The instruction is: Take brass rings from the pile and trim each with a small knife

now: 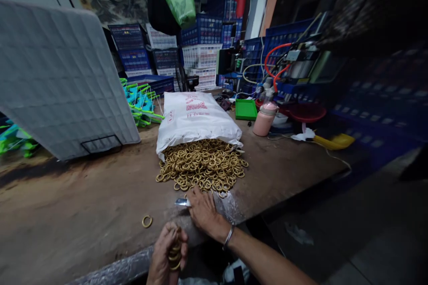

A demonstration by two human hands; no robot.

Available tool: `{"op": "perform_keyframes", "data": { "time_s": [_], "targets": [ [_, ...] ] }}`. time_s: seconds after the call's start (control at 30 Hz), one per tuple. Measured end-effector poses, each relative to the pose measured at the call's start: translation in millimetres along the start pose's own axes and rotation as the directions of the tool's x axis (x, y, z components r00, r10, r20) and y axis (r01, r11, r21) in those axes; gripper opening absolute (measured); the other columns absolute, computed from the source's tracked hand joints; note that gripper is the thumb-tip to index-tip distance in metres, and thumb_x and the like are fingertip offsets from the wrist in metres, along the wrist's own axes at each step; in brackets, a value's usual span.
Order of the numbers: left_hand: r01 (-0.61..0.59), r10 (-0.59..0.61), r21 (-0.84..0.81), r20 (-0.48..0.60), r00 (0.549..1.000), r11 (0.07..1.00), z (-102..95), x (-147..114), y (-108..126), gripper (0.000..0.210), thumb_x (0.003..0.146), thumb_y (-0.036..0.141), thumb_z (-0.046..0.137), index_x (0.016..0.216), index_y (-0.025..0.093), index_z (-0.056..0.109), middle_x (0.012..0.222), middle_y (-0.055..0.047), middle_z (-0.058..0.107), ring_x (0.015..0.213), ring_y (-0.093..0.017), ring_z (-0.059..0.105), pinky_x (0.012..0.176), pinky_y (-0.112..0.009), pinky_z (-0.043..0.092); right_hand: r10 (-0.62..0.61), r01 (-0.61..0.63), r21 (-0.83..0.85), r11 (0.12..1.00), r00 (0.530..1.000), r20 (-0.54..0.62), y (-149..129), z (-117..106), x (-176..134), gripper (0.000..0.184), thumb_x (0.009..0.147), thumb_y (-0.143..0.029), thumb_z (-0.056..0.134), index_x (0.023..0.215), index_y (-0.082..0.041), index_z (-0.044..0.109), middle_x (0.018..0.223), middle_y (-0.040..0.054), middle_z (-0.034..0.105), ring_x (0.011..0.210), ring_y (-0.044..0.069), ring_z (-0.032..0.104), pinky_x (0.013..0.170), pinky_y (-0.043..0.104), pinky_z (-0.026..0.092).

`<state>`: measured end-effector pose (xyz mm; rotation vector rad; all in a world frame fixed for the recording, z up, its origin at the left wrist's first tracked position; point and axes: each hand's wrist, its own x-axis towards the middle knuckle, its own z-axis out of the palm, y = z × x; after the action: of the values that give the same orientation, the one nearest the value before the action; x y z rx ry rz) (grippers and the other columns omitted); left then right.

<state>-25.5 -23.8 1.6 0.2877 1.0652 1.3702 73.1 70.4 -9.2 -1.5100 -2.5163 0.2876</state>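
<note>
Rings (202, 164) in a golden heap lie just beyond the fingertips of the right hand (202, 208) in the head view, spilling onto the brown table (110, 209) from the mouth of a white bag (203, 118) farther off in front of that hand. The right hand reaches palm down to the near edge of the heap; whether its fingers grip a ring cannot be told. A short shiny piece (182, 202) juts out on its thumb side, and a metal bracelet (228, 237) circles its wrist. Nearer the body and to the left of it, the left hand (169, 251) is curled round a small stack of rings (174, 257), its fingers closed on them. One loose ring (143, 221) lies flat on the table, ahead and to the left of the left hand, well apart from the heap. Far ahead and left of both hands a pale ribbed panel (67, 80) stands tilted. Beyond the right hand, to the right of the bag, are a green tray (246, 116) and a pink bottle (263, 121).
</note>
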Motion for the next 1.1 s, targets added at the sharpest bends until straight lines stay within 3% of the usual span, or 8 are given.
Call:
{"op": "perform_keyframes", "data": {
  "time_s": [0.17, 0.43, 0.57, 0.7, 0.8, 0.9, 1.0, 1.1],
  "targets": [
    [0.048, -0.044, -0.085, 0.042, 0.998, 0.995, -6.8, 12, 1, 0.042, 0.051, 0.029, 0.075, 0.088, 0.021, 0.057, 0.058, 0.002, 0.058, 0.040, -0.008, 0.046, 0.029, -0.014, 0.029, -0.055, 0.055, -0.023, 0.998, 0.998, -0.015, 0, -4, -5, 0.025, 0.078, -0.014, 0.037, 0.099, -0.021, 0.048, 0.102, 0.0070, 0.050, 0.076, 0.020, 0.052, 0.066, 0.031, 0.036],
    [0.040, -0.053, -0.275, -0.038, 0.998, 0.960, -19.4, 16, 10, 0.019, 0.056, 0.019, 0.073, 0.071, 0.013, 0.063, 0.070, -0.003, 0.063, 0.057, -0.010, 0.056, 0.039, -0.015, 0.039, -0.174, 0.172, 0.055, 0.984, 0.985, 0.021, 4, -7, -14, 0.023, 0.072, -0.013, 0.041, 0.093, -0.021, 0.049, 0.095, 0.0044, 0.049, 0.071, 0.016, 0.049, 0.058, 0.026, 0.032],
    [-0.026, 0.012, -0.187, -0.072, 0.997, 0.982, -15.9, 13, 18, 0.021, 0.055, 0.016, 0.073, 0.073, 0.014, 0.062, 0.074, -0.003, 0.063, 0.060, -0.011, 0.058, 0.041, -0.014, 0.040, -0.079, 0.076, 0.286, 0.955, 0.997, -0.004, 13, -9, -5, 0.015, 0.073, -0.012, 0.041, 0.084, -0.019, 0.049, 0.087, 0.0028, 0.050, 0.075, 0.014, 0.048, 0.062, 0.023, 0.032],
    [-0.123, 0.130, 0.081, -0.090, 0.987, 0.989, -4.0, 15, 13, 0.023, 0.058, 0.026, 0.072, 0.075, 0.016, 0.060, 0.055, 0.003, 0.057, 0.041, -0.006, 0.049, 0.035, -0.014, 0.034, 0.010, -0.033, 0.655, 0.755, 0.999, 0.039, 18, -15, 1, 0.010, 0.078, -0.019, 0.038, 0.070, -0.018, 0.044, 0.067, -0.0020, 0.047, 0.065, 0.010, 0.043, 0.059, 0.020, 0.032],
    [-0.313, 0.361, 0.404, -0.046, 0.932, 0.860, 2.5, 20, 5, 0.021, 0.067, 0.033, 0.064, 0.081, 0.018, 0.062, 0.046, 0.005, 0.053, 0.034, -0.007, 0.043, 0.034, -0.017, 0.033, 0.025, -0.168, 0.815, 0.554, 0.982, 0.185, 18, -19, -1, 0.012, 0.076, -0.024, 0.040, 0.065, -0.019, 0.040, 0.054, -0.0064, 0.037, 0.049, 0.007, 0.035, 0.046, 0.019, 0.027],
    [-0.534, 0.580, 0.605, 0.143, 0.802, 0.590, 2.5, 26, 0, 0.016, 0.069, 0.028, 0.061, 0.082, 0.020, 0.066, 0.072, -0.003, 0.066, 0.062, -0.016, 0.060, 0.057, -0.024, 0.046, 0.027, -0.327, 0.873, 0.362, 0.940, 0.341, 16, -20, -5, 0.016, 0.076, -0.029, 0.039, 0.064, -0.021, 0.035, 0.045, -0.0101, 0.026, 0.036, 0.005, 0.023, 0.036, 0.018, 0.017],
    [-0.647, 0.602, 0.668, 0.360, 0.713, 0.368, -2.8, 32, -1, 0.017, 0.072, 0.021, 0.057, 0.085, 0.022, 0.067, 0.081, -0.007, 0.068, 0.079, -0.021, 0.062, 0.072, -0.030, 0.046, -0.010, -0.422, 0.876, 0.234, 0.900, 0.436, 16, -21, -8, 0.018, 0.074, -0.032, 0.041, 0.062, -0.021, 0.033, 0.044, -0.0114, 0.024, 0.032, 0.004, 0.018, 0.032, 0.017, 0.013],
    [-0.674, 0.565, 0.694, 0.460, 0.685, 0.251, -8.2, 36, -1, 0.022, 0.073, 0.019, 0.054, 0.091, 0.022, 0.066, 0.082, -0.009, 0.068, 0.077, -0.022, 0.062, 0.070, -0.032, 0.047, -0.034, -0.486, 0.861, 0.147, 0.868, 0.496, 17, -20, -8, 0.020, 0.070, -0.032, 0.047, 0.062, -0.021, 0.032, 0.046, -0.0117, 0.027, 0.032, 0.002, 0.018, 0.031, 0.016, 0.013]
  ]
}}
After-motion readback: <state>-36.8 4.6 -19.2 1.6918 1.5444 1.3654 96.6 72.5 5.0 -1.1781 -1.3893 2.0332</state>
